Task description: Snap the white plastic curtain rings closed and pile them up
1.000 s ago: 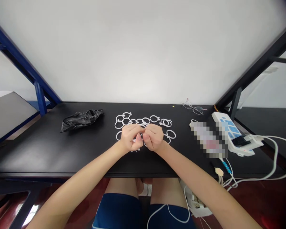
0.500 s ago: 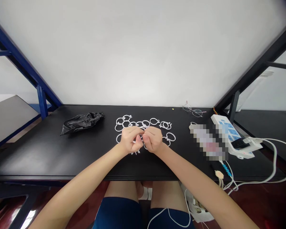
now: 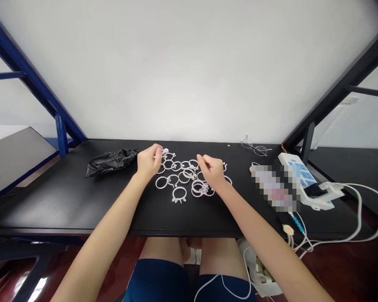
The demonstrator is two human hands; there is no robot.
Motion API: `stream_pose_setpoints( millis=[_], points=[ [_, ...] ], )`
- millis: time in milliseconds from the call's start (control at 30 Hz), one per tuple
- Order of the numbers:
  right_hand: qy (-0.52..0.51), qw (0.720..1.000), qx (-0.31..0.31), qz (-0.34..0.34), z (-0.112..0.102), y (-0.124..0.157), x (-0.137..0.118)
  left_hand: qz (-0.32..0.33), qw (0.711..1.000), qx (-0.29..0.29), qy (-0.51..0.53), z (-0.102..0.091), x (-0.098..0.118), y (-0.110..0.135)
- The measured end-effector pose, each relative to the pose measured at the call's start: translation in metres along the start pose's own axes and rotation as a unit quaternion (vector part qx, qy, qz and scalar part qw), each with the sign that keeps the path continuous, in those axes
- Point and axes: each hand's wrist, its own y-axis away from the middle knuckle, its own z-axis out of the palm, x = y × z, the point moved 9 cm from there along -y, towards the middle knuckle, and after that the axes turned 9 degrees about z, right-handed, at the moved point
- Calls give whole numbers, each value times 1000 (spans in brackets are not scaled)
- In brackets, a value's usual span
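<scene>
My left hand (image 3: 148,160) is closed in a pinch, with the end of a white curtain ring (image 3: 165,151) showing past its fingertips. Most of that ring is hidden by the fingers. Over the right side of the spread, my right hand (image 3: 211,170) is curled shut; whether anything sits inside its fingers is hidden. Several loose white curtain rings lie between and below the hands, many overlapping. One ring (image 3: 179,199) lies nearest the front, its small tabs pointing towards me. Below my right hand, a few rings (image 3: 198,188) lie stacked together.
A crumpled black plastic bag (image 3: 111,161) lies left on the black table (image 3: 66,205). Eyeglasses (image 3: 254,147) rest at the back right. Further right are a blurred-out object (image 3: 274,188), a white power strip (image 3: 302,176) and loose white cables (image 3: 360,209). A white wall stands behind.
My hands were together over the middle of the rings and have moved apart. The left went left and away from me, the right a little to the right. Rings beneath them now show.
</scene>
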Motion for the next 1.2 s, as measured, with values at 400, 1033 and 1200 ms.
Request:
stream_pose_setpoints(
  millis=[400, 1033, 1200],
  points=[
    [10, 1000, 14, 18, -3, -5, 20, -265, 892, -312, -192, 35, -86, 35],
    [19, 1000, 16, 13, -5, -6, 20, -114, 922, -335, -158, 43, -36, 21],
    [30, 999, 12, 16, -4, -5, 19, -113, 919, -352, -138, 54, -35, 28]
  ],
)
